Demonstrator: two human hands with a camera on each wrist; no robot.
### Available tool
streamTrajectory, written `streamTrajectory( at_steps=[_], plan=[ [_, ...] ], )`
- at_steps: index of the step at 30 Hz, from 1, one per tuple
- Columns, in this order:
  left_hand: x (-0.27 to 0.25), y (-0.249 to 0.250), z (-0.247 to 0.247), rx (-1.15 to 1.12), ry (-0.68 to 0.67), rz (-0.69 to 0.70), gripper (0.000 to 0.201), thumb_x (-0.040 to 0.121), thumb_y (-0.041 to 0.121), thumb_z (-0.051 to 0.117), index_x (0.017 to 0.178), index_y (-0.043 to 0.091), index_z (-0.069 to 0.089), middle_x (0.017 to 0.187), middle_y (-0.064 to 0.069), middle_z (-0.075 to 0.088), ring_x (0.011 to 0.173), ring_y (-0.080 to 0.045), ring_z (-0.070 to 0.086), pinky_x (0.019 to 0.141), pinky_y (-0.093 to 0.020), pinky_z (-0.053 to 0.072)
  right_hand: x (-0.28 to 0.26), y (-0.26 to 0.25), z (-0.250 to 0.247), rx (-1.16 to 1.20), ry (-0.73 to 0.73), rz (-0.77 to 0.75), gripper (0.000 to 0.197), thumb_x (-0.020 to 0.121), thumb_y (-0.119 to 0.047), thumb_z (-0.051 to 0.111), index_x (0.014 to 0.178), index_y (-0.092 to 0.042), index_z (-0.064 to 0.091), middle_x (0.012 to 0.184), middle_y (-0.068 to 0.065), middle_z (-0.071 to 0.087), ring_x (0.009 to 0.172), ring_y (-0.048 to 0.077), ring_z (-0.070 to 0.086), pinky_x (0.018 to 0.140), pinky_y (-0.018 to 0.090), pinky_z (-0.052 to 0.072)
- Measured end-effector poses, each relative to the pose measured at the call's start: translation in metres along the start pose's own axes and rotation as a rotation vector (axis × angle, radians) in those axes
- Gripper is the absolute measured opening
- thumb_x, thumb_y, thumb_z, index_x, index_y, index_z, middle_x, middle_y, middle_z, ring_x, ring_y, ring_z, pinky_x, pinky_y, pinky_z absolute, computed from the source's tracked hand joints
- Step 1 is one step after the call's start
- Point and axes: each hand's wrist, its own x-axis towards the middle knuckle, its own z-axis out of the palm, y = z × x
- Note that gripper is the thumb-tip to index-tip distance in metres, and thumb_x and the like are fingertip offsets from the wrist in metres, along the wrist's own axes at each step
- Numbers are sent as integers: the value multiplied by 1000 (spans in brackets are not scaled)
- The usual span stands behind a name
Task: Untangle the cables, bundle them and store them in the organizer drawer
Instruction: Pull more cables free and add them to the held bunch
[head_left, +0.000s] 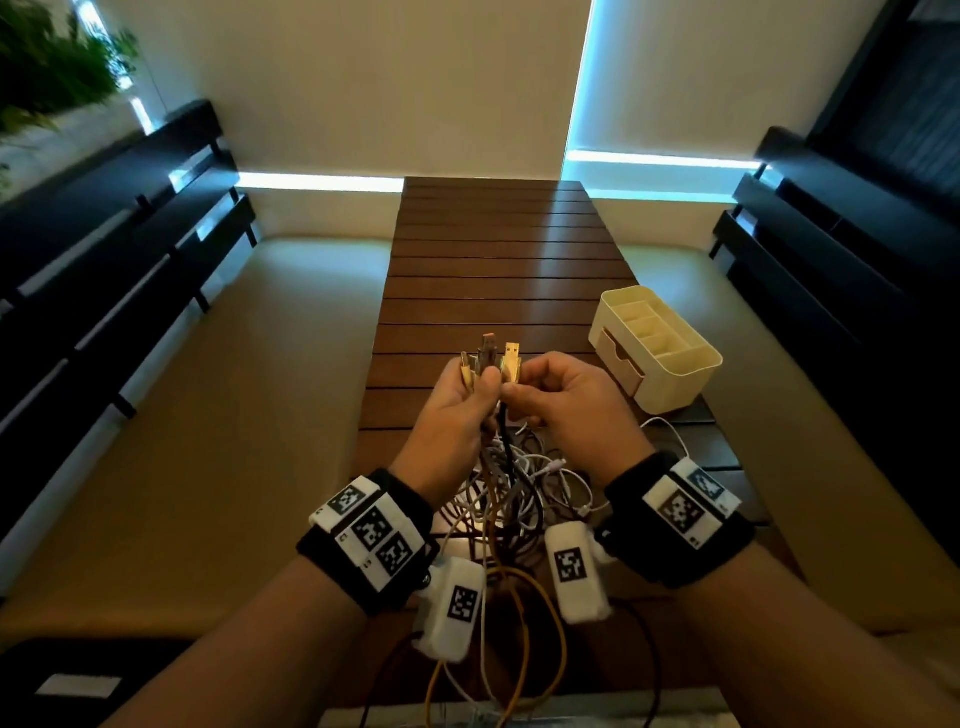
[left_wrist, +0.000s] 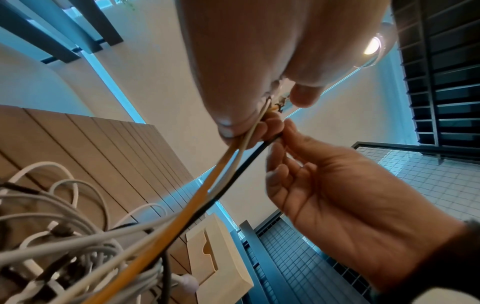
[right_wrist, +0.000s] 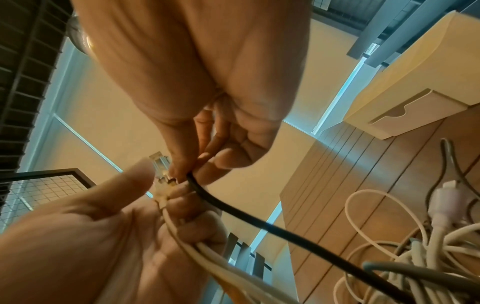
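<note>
Tangled cables (head_left: 511, 499) lie heaped at the near end of the table (head_left: 498, 270), some trailing over its near edge. Above the heap, the left hand (head_left: 457, 410) grips a bunch of plug ends upright, and just beside it the right hand (head_left: 566, 400) pinches a black cable (right_wrist: 272, 228) below its plug. Further right, an organizer (head_left: 657, 348) sits near the table's right edge, its drawer (head_left: 621, 366) closed. Bare slats stretch beyond the hands.

Cable tangle (head_left: 511, 488) on table (head_left: 498, 249) near edge, below both hands; organizer (head_left: 655, 345) on table, right of and behind tangle, apart.
</note>
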Motion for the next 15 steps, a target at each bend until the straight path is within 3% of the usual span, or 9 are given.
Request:
streamTrajectory(
  at_steps=[4, 7, 10, 13, 15],
  plan=[
    [0, 3, 1, 34, -17, 28, 16, 105, 19, 39, 110, 12, 52, 87, 2, 61, 68, 3, 61, 61, -15, 49, -4, -7, 0, -11, -11, -65, 9, 91, -20, 69, 99, -17, 73, 87, -2, 75, 79, 9, 72, 76, 26, 59],
    [1, 2, -1, 34, -27, 39, 28, 98, 32, 44, 113, 11, 53, 103, -10, 63, 91, -15, 66, 75, -27, 54, -4, -9, 0, 5, -6, -96, 11, 93, -16, 66, 100, -18, 74, 87, -1, 76, 81, 12, 73, 76, 28, 60],
    [1, 1, 0, 78, -17, 64, 38, 96, 45, 43, 113, 13, 53, 114, -17, 63, 104, -28, 65, 88, -41, 56, -5, -10, 2, 45, 10, -108, 10, 94, -13, 65, 99, -17, 73, 85, 0, 75, 78, 12, 73, 71, 26, 59],
    [3, -4, 3, 204, 54, 126, 42, 97, 50, 39, 109, 14, 55, 112, -17, 65, 104, -31, 65, 90, -48, 55, -5, -7, 7, 96, 93, -110, 3, 93, -17, 67, 95, -15, 69, 83, 0, 73, 74, 9, 71, 67, 22, 56],
    [4, -5, 6, 253, 121, 156, 46, 99, 54, 36, 102, 13, 56, 101, -16, 66, 94, -30, 66, 84, -50, 56, -6, 3, 11, 69, 141, -81, 12, 91, -27, 69, 95, -18, 63, 89, 1, 70, 79, 14, 69, 70, 27, 58]
  ],
)
